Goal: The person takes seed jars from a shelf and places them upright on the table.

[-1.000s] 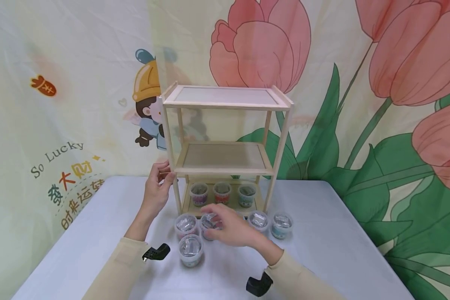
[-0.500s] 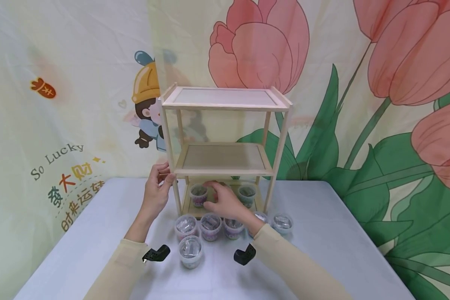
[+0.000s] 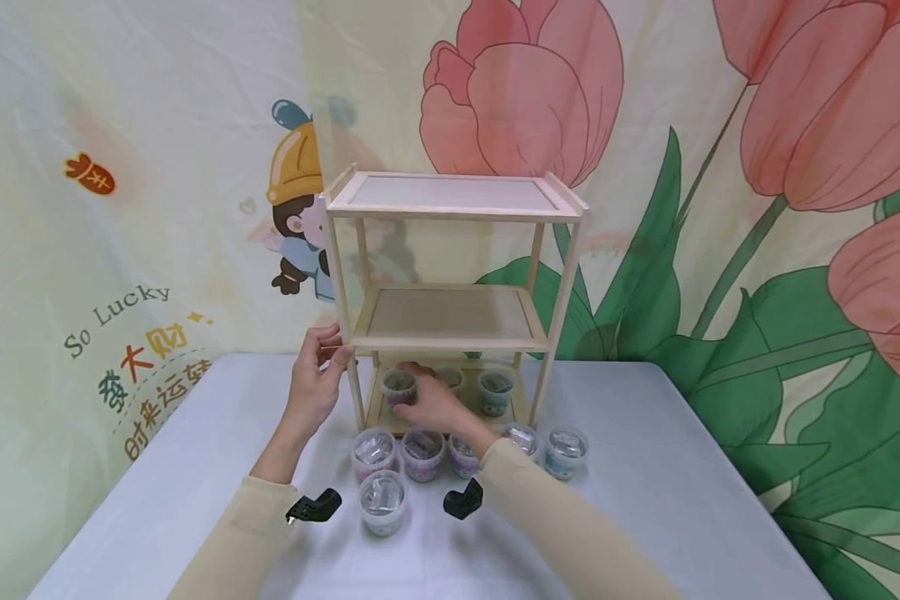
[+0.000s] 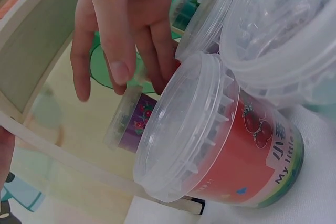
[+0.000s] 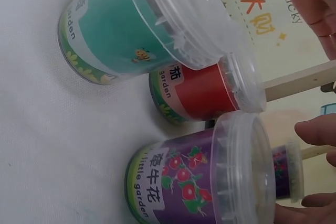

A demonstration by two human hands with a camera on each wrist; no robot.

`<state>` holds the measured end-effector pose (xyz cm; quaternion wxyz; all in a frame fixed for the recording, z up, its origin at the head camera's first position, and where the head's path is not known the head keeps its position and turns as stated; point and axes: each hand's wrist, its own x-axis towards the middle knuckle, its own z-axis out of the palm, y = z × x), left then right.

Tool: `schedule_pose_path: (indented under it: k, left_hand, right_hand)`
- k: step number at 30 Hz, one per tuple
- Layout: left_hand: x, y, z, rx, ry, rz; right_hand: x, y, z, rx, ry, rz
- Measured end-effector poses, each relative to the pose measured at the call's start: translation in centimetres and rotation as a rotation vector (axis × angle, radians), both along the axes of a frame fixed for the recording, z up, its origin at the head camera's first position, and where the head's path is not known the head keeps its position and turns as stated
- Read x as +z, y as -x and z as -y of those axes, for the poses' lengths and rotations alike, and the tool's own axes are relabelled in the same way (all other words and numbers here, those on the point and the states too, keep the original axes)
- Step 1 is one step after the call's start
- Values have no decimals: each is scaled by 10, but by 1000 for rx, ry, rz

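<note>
The right hand (image 3: 435,404) reaches into the bottom of a rack (image 3: 450,342), fingers spread and not closed, at the purple cup (image 3: 397,385) on the lowest shelf (image 3: 521,407); whether they touch is unclear. The left hand (image 3: 317,377) pinches the rack's left front post (image 3: 356,396). The right sleeve (image 3: 540,508), crossing the front row (image 3: 422,452) on the worktop (image 3: 645,517), could topple 1 cup if lowered. The knuckles might nudge the middle cup (image 3: 452,378); pulling the post could shift everything.

Head view forward and down at the shelf (image 3: 457,312), wrist views close, sideways, red tub (image 4: 223,145) in both.
</note>
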<state>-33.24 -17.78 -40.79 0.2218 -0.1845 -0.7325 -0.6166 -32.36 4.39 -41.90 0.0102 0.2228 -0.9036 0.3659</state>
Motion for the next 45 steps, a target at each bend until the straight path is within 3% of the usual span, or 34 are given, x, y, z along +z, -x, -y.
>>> schedule_pose_path:
  k: [4,20,29,38,45]
  left_hand:
    - [-1,0,1,5,-10,-3]
    - [0,2,2,-1,9,3]
    - [0,1,2,-9,-2,-7]
    - [-1,1,2,-9,0,1]
    - [1,-1,2,-12,5,16]
  right_hand:
    - [-5,3,5,-25,-42,26]
    - [-20,15,17,-45,-21,124]
    - [-27,18,20,-63,-104,61]
    - [-32,21,22,-67,-81,-42]
    - [-31,18,17,-47,-59,-50]
